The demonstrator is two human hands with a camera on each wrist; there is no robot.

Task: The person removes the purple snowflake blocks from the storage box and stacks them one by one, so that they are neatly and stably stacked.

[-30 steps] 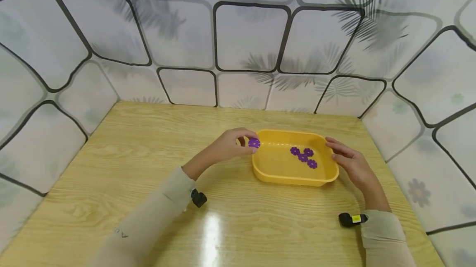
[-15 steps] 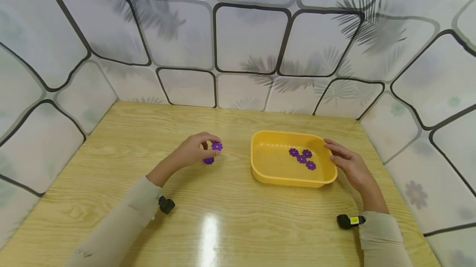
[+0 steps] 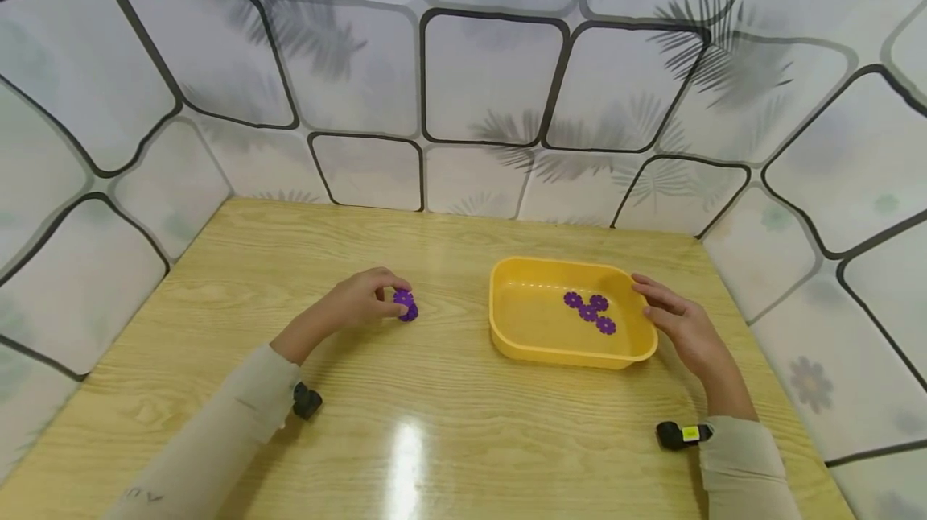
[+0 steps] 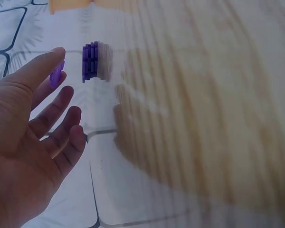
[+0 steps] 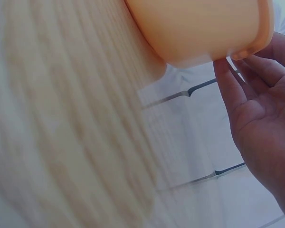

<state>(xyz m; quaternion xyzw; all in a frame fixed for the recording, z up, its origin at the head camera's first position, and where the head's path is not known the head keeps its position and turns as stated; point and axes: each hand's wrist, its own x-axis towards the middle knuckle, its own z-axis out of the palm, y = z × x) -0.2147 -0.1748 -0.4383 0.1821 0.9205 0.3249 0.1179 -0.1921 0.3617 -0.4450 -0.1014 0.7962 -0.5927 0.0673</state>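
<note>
Head view, left hand: the left hand (image 3: 351, 304) pinches a purple flower-shaped disc (image 3: 403, 296) between thumb and finger, at a small stack of purple discs (image 3: 410, 314) on the table (image 3: 463, 415).
Head view, tray: a yellow rectangular tray (image 3: 565, 356) with rounded corners sits on the table, well to the right of the stack; four purple flower-shaped discs (image 3: 588, 313) lie close together on its floor, right of the middle.
Head view, right hand: the right hand (image 3: 688, 335) rests its fingertips at the tray's right end, thumb and fingers apart.
Head view, sleeves and wall: light sleeves (image 3: 210, 431) carry small black wrist cameras (image 3: 307, 402); behind the table stands a pale wall (image 3: 492, 77) with dark outlined shapes and leaf prints.
Left wrist view, held disc: it is clamped by thumb and finger, near the stack but apart from it; the other fingers curl loosely.
Left wrist view, stack: several discs lie flat, one upon another.
Right wrist view, tray end: the thumb touches the outer wall, with other fingers by the rim.
</note>
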